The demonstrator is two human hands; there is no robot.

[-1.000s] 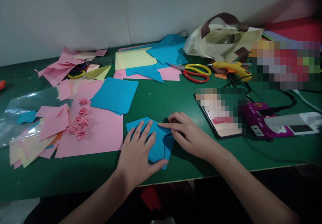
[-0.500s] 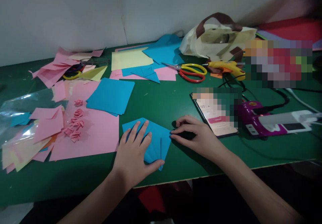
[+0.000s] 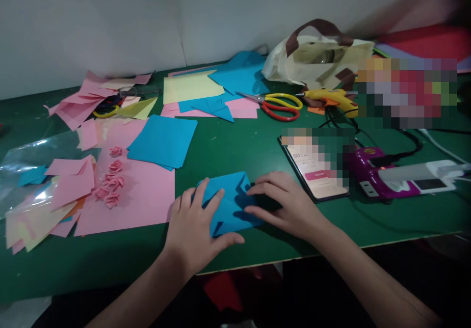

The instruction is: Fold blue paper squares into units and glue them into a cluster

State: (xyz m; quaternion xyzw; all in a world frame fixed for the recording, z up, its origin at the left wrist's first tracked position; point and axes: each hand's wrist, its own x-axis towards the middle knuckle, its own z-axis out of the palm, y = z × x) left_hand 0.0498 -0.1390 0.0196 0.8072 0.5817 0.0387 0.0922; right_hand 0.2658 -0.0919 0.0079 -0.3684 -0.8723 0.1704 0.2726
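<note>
Looks to be mid-fold on the blue paper (image 3: 231,205), lying on the desk (image 3: 228,146) at the lower centre of the frame, right of the large pink sheet (image 3: 147,195). Resting on its left side with the left hand (image 3: 193,225), spread and gripping nothing. Poised at its right side with the right hand (image 3: 285,200), fingers bent and apart; impossible to tell whether touching. Seems to call for steadying the paper, matching edges and pressing the crease firmly.
</note>
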